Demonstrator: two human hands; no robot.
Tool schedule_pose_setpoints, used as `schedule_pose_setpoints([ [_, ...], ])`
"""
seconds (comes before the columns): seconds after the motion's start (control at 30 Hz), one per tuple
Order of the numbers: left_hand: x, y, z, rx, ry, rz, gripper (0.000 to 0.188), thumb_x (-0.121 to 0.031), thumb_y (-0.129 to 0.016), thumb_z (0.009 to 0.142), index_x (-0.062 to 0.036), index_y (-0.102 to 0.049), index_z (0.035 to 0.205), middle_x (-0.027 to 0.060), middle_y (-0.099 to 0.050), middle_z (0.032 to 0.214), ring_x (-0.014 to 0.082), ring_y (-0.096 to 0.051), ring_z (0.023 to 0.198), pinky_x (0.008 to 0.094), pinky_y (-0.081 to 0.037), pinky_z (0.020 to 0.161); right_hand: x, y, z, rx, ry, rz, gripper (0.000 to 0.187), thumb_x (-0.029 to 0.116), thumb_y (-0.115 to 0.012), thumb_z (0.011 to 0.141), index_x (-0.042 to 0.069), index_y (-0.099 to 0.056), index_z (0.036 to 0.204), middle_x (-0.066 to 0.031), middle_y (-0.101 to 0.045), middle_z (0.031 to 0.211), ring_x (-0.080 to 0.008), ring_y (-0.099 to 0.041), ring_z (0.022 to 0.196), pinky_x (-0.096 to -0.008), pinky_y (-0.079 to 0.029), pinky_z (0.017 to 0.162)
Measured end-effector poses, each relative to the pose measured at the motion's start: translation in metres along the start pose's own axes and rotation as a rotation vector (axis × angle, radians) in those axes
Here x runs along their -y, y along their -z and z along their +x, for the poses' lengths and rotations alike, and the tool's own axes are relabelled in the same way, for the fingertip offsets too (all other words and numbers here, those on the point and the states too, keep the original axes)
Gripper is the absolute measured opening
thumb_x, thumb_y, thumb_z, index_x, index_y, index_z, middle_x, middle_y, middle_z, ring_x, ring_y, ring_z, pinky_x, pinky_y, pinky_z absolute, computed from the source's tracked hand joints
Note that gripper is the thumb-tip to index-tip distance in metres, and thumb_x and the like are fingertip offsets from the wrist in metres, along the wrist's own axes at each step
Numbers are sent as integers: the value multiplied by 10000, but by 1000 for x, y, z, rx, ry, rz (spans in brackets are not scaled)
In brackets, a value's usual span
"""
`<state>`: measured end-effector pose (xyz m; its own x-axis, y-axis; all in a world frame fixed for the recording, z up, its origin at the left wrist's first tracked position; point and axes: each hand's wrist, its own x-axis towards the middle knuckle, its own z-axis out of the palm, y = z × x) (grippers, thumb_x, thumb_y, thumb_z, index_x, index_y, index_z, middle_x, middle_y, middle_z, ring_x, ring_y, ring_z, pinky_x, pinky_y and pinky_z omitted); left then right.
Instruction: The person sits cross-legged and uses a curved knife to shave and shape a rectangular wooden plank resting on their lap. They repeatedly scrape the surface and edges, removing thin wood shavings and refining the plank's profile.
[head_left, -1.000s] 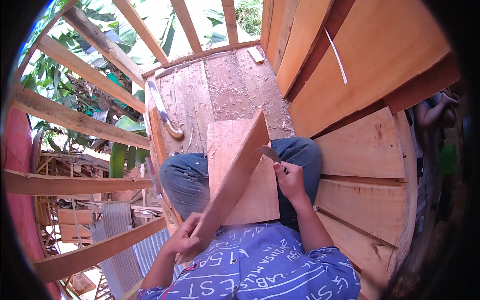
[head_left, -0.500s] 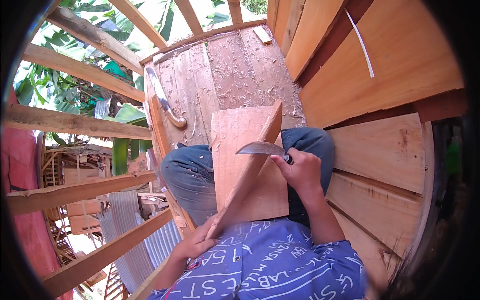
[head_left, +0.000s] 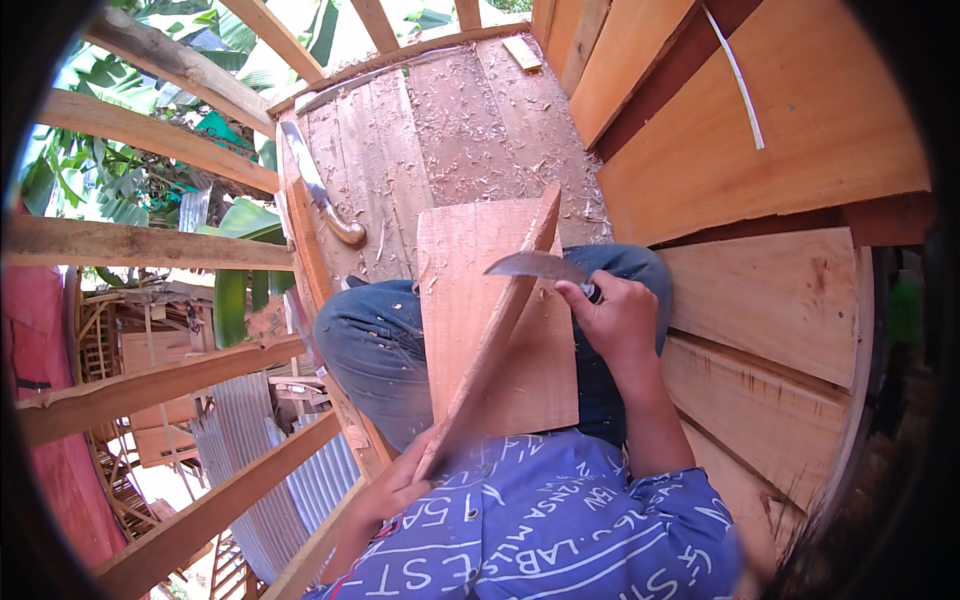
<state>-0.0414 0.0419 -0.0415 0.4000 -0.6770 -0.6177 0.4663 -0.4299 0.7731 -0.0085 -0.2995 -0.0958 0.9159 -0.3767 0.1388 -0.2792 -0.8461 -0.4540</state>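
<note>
The left hand held one end of a thin board, tipped up over a wide board on the lap. The right hand gripped a curved knife across the thin board.

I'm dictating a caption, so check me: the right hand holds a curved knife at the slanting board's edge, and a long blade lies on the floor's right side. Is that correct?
Wrong side: the head view shows the long blade on the left of the floor. The right hand does hold the curved knife at the edge of the slanting board.
</note>
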Motion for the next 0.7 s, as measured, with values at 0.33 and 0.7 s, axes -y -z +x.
schedule_pose_setpoints([
  [0.33,8,1,1,8,-3,-37,836,-111,-497,762,31,-165,1515,190,-241,1554,274,-198,1462,365,-129,1181,-17,-14,4,-50,183,62,607,617,-648,807,86,-490,560,-99,-534,512,-295,-604,495,-383,-457,439],
  [0.7,32,-1,-1,-28,-99,88,821,-141,-495,780,38,-165,1511,202,-244,1543,293,-202,1459,371,-128,1179,13,-20,-19,36,243,204,534,544,-622,872,75,-548,628,-118,-561,547,-312,-602,504,-399,-453,444],
])
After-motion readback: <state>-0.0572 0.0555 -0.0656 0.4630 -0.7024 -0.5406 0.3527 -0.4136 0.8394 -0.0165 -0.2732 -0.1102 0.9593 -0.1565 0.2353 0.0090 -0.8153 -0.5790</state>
